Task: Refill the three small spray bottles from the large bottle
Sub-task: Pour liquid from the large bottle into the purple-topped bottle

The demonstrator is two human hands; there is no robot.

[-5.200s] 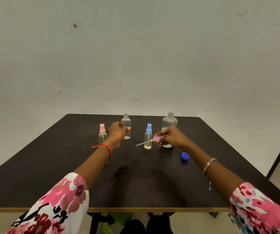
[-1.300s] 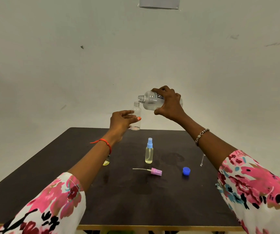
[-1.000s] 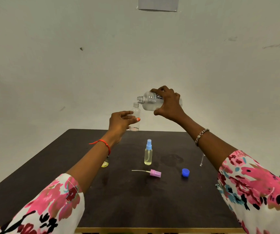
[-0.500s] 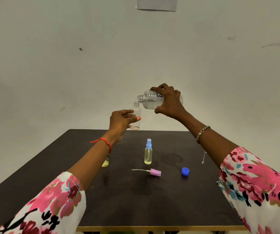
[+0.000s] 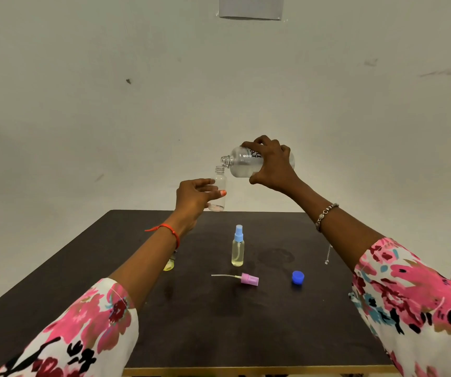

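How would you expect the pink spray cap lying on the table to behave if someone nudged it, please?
The pink spray cap lies on its side, so its round body would probably roll or swivel. Its thin dip tube looks flexible and would likely bend. It seems very light, so a slight touch should shift it.

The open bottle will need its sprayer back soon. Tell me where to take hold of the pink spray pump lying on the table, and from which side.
Take the pink spray pump by its stubby pink head, coming from above with a pinch grip across its width. It lies on its side on the table, head to the right and thin dip tube pointing left; the tube looks too slender and flexible to hold.
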